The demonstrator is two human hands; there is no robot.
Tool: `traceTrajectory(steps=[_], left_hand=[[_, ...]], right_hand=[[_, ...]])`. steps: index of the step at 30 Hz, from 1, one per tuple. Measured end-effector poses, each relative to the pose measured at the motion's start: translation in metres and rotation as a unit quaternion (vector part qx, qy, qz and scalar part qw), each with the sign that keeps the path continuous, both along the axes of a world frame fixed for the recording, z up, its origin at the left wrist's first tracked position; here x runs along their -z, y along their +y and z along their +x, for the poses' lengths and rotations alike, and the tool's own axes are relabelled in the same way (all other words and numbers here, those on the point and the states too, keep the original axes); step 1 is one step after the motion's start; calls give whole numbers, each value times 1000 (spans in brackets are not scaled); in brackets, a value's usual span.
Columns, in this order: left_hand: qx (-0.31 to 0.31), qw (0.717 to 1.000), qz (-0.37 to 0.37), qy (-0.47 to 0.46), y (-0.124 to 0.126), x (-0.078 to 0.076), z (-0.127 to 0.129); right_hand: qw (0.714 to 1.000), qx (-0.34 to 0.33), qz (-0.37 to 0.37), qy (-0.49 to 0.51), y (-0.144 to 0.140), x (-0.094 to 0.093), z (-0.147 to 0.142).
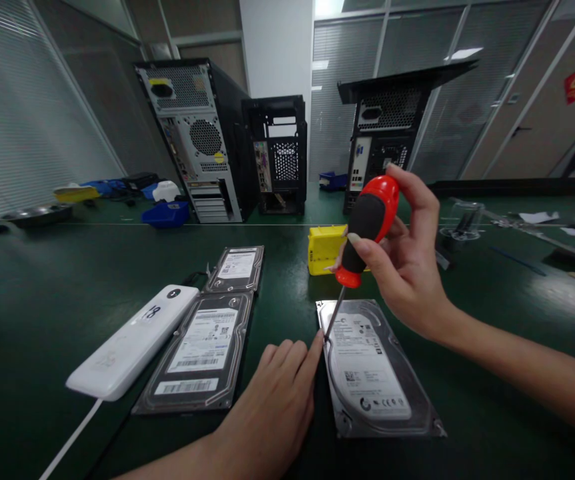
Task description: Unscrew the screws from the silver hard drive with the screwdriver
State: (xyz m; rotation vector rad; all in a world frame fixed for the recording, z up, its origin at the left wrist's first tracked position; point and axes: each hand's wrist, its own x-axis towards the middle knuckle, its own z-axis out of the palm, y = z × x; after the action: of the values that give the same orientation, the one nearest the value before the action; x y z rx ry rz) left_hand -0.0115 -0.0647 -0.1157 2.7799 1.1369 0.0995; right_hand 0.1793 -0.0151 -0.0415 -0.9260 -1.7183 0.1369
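Dark green bench point(42, 293) runs back to three black computer cases point(202, 133) by the wall. Right hand point(407, 267) grips a red-and-black screwdriver point(365, 230), its tip set at the left edge of a silver hard drive point(372, 367) lying below the hand. Left hand point(277, 400) rests flat, fingers loose, just beside that edge. Left of it lie two more hard drives point(202, 353) and a white power bank point(132, 340).

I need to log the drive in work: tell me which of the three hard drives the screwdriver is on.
The right-hand hard drive, lying alone; the screwdriver tip meets its left edge. The other two lie beside the white device.
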Motion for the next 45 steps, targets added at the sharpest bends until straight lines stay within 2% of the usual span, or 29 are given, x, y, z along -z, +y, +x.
traceTrajectory(steps=[12, 17, 33, 36, 39, 42, 45], left_hand=[[-1, 1000, 18, 10, 0, 2, 1], [2, 1000, 24, 1, 0, 2, 0], [-1, 1000, -7, 23, -1, -1, 1], [-4, 1000, -1, 19, 0, 2, 0], [-6, 1000, 0, 20, 0, 3, 0], [-4, 1000, -2, 23, 1, 3, 1], [-5, 1000, -3, 16, 0, 2, 1]], right_hand=[[1000, 20, 12, -2, -3, -2, -1], [1000, 3, 4, 17, -1, -1, -1], [1000, -4, -11, 10, -1, 2, -1], [998, -52, -39, 20, -2, 0, -2], [984, -144, -74, 68, -2, -3, -2], [955, -231, -113, 150, 0, -5, -3], [922, -273, -146, 231, 3, -6, -5]])
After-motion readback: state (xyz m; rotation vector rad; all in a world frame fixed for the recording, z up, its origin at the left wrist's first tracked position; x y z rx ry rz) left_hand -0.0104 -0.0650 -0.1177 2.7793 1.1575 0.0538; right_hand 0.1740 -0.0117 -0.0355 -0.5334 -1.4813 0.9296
